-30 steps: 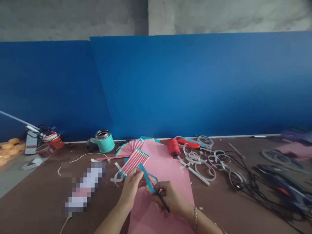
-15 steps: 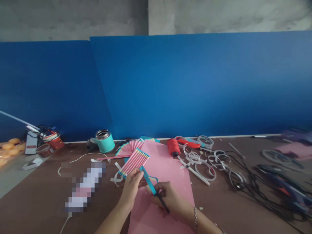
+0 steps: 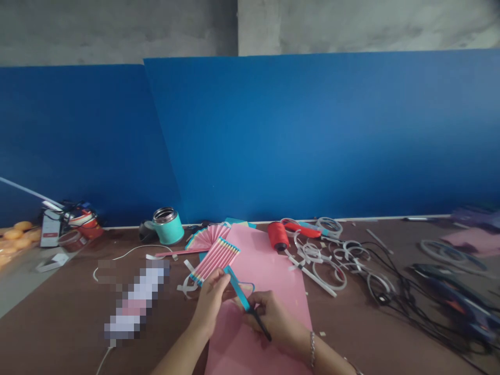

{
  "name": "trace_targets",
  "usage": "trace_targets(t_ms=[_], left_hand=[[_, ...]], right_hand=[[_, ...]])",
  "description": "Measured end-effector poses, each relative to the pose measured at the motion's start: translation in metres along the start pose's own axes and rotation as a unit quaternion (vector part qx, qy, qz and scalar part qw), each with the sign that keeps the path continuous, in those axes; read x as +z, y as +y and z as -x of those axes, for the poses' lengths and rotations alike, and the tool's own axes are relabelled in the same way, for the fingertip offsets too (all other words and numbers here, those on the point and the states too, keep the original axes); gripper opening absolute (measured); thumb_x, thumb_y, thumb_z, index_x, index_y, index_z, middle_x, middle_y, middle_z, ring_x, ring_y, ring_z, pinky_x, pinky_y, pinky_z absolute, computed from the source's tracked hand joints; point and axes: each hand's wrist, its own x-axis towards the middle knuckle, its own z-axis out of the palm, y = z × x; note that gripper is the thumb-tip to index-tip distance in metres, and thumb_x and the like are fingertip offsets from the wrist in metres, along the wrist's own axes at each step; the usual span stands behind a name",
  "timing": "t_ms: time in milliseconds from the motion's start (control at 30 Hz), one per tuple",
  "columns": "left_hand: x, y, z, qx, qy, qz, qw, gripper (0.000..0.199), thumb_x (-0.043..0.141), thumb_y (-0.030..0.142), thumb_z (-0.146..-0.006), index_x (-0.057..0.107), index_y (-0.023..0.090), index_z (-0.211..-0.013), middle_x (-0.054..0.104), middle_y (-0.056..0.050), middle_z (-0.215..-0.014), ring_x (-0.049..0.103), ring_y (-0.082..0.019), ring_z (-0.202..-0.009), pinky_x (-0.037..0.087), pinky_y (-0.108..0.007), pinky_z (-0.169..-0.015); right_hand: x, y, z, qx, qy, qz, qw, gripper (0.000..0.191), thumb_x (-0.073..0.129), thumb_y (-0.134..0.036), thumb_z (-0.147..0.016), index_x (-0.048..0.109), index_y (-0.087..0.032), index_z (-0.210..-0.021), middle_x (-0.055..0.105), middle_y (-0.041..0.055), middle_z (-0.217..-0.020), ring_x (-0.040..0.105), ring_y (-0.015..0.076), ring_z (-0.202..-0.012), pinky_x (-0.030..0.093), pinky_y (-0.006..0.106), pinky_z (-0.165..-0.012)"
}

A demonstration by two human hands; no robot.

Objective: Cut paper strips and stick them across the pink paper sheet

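Note:
A narrow blue strip (image 3: pixel 237 288) slants between my two hands above a long pink sheet (image 3: pixel 269 271). My left hand (image 3: pixel 211 297) pinches the strip's upper end. My right hand (image 3: pixel 269 315) is closed round a dark, slim tool (image 3: pixel 261 324) that meets the strip's lower end; whether it is a blade or tweezers I cannot tell. Just beyond my left hand lies a pleated pink piece with blue edges (image 3: pixel 215 260), and behind that a pink folded fan (image 3: pixel 209 237).
Behind the sheet stand a teal cup (image 3: pixel 167 226) and a red thread spool (image 3: pixel 278 236). White strip curls (image 3: pixel 312 252) and black cables (image 3: pixel 402 291) lie to the right. A blurred-out object (image 3: pixel 136 302) and a white cable are on the left.
Both hands hold nearly the same position. The thin blue-edged loop behind the strip has shifted very slightly.

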Motion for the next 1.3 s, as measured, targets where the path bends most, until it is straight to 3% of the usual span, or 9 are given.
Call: trace_targets(t_ms=[633, 800, 1000, 1300], left_hand=[[0.001, -0.002, 0.005, -0.009, -0.011, -0.011, 1.000, 0.027, 0.063, 0.036, -0.070, 0.042, 0.021, -0.063, 0.048, 0.007, -0.055, 0.051, -0.013, -0.055, 0.049, -0.028, -0.060], [0.001, -0.003, 0.004, -0.007, -0.009, -0.011, 1.000, 0.026, 0.063, 0.034, -0.071, 0.043, 0.020, -0.063, 0.049, 0.007, -0.054, 0.052, -0.012, -0.054, 0.048, -0.026, -0.059], [0.004, -0.004, 0.002, -0.023, -0.046, 0.004, 0.999, 0.022, 0.064, 0.035, -0.070, 0.049, 0.019, -0.066, 0.058, 0.004, -0.060, 0.059, -0.016, -0.060, 0.049, -0.031, -0.065], [-0.003, -0.002, -0.001, -0.015, -0.006, -0.013, 1.000, 0.027, 0.067, 0.039, -0.067, 0.047, 0.020, -0.063, 0.054, 0.005, -0.055, 0.057, -0.016, -0.056, 0.048, -0.029, -0.061]], right_hand=[[0.000, -0.004, 0.002, 0.000, 0.000, 0.010, 1.000, 0.021, 0.064, -0.029, -0.067, 0.061, -0.014, -0.082, 0.052, -0.0062, -0.046, 0.045, 0.0062, -0.033, 0.037, 0.015, -0.032], [0.000, -0.008, 0.003, 0.006, -0.008, 0.011, 1.000, 0.021, 0.065, -0.030, -0.066, 0.060, -0.014, -0.078, 0.052, -0.0058, -0.047, 0.045, 0.0061, -0.033, 0.037, 0.016, -0.032], [-0.002, 0.003, -0.002, -0.013, -0.009, -0.005, 1.000, 0.023, 0.064, -0.032, -0.068, 0.060, -0.014, -0.082, 0.053, -0.0058, -0.046, 0.045, 0.0068, -0.033, 0.038, 0.017, -0.033], [-0.003, -0.002, -0.001, -0.002, -0.020, -0.031, 0.999, 0.031, 0.068, -0.037, -0.065, 0.059, -0.013, -0.083, 0.056, -0.0045, -0.045, 0.045, 0.0076, -0.032, 0.037, 0.017, -0.033]])
